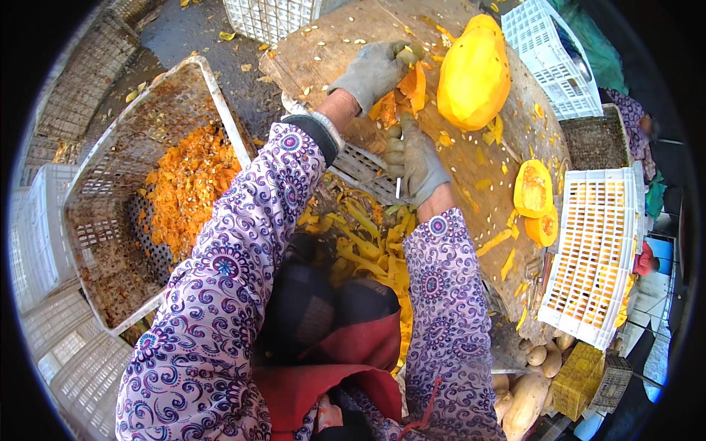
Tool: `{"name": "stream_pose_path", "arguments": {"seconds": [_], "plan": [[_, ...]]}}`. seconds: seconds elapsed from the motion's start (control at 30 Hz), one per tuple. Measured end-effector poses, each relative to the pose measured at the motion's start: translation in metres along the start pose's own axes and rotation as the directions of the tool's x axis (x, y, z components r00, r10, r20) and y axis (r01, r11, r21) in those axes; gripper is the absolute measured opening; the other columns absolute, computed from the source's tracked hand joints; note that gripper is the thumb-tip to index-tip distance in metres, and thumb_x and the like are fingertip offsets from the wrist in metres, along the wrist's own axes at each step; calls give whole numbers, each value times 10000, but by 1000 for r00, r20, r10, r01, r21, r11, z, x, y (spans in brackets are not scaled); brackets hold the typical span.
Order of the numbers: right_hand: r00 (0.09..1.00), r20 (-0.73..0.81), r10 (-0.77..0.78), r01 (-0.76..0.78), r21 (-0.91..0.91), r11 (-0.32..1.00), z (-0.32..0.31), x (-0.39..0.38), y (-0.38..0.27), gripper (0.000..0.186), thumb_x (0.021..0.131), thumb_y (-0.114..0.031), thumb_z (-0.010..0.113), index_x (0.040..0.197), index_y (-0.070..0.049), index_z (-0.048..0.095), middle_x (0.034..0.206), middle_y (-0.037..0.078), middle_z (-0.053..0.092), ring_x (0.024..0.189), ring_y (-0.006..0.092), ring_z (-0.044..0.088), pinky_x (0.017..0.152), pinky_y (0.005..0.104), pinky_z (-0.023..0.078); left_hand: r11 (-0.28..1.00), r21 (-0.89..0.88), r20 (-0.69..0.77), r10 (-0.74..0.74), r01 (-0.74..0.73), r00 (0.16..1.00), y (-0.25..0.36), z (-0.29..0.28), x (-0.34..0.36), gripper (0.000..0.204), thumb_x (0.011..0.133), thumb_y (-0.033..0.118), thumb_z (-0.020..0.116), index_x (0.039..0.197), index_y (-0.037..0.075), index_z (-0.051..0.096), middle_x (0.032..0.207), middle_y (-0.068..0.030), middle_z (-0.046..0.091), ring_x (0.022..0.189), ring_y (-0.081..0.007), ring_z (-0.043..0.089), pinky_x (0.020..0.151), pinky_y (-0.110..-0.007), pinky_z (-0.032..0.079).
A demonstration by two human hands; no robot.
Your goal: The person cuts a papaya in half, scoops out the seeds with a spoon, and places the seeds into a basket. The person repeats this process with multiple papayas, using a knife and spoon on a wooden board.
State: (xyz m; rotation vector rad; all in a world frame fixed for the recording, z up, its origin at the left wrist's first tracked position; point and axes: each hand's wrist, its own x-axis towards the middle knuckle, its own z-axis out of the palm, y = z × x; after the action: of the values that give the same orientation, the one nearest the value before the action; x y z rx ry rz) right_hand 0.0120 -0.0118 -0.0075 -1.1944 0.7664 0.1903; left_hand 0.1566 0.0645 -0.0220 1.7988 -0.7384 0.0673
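My left hand (373, 73), in a grey work glove, is closed on an orange piece of pumpkin (415, 87) with wet flesh. Just below it, my gloved right hand (417, 158) grips a thin metal tool (398, 187); most of it is hidden by the fingers, so its kind does not show. Both hands are over the near edge of a worn wooden board (471, 173). A large peeled yellow pumpkin (474, 73) lies on the board, right of my hands. Farther right sit two cut pumpkin pieces (533, 188), one showing its hollow.
On my left, a dirty white crate (81, 235) holds orange pulp and seeds (193, 184). Long yellow peels (360, 228) lie below my hands, by my knees. White crates (592, 250) line the right side, with whole tan squashes (526, 404) at lower right.
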Motion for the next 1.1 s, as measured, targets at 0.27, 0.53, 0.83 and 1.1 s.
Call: {"name": "stream_pose_path", "arguments": {"seconds": [0.27, 0.53, 0.83, 1.1], "plan": [[942, -12, -337, 274, -556, 785, -3, 45, -14, 458, 907, -507, 442, 822, -65, 526, 550, -36, 378, 395, 77, 288, 358, 240, 238, 998, 15, 5, 59, -59, 998, 0, -7, -2, 339, 895, 357, 471, 1081, 123, 630, 993, -177, 636, 921, -337, 594, 813, -393, 468], [999, -10, 31, -32, -243, 970, -2, 23, -28, 395, 926, -458, 434, 810, -86, 497, 527, -50, 326, 373, 65, 237, 350, 243, 196, 992, -81, 114, 106, -97, 988, -1, -14, 0, 471, 906, 494, 465, 1089, 91, 626, 951, -148, 659, 865, -298, 624, 774, -354, 469], [998, -61, 6, -27, -344, 938, -4, 26, -23, 476, 909, -509, 447, 828, -52, 553, 569, 8, 441, 438, 126, 379, 421, 294, 321, 993, 12, 11, 121, -121, 993, -2, -12, 0, 432, 908, 454, 487, 1107, 96, 623, 962, -153, 650, 830, -271, 609, 766, -342, 471], [920, 93, -380, 380, -438, 815, -7, 48, -17, 469, 876, -544, 510, 790, -84, 530, 528, -53, 363, 382, 58, 267, 351, 226, 219, 985, -146, -42, 92, -97, 995, -26, -15, 8, 330, 889, 331, 510, 1072, 86, 635, 998, -171, 646, 922, -340, 610, 788, -366, 481]]}}
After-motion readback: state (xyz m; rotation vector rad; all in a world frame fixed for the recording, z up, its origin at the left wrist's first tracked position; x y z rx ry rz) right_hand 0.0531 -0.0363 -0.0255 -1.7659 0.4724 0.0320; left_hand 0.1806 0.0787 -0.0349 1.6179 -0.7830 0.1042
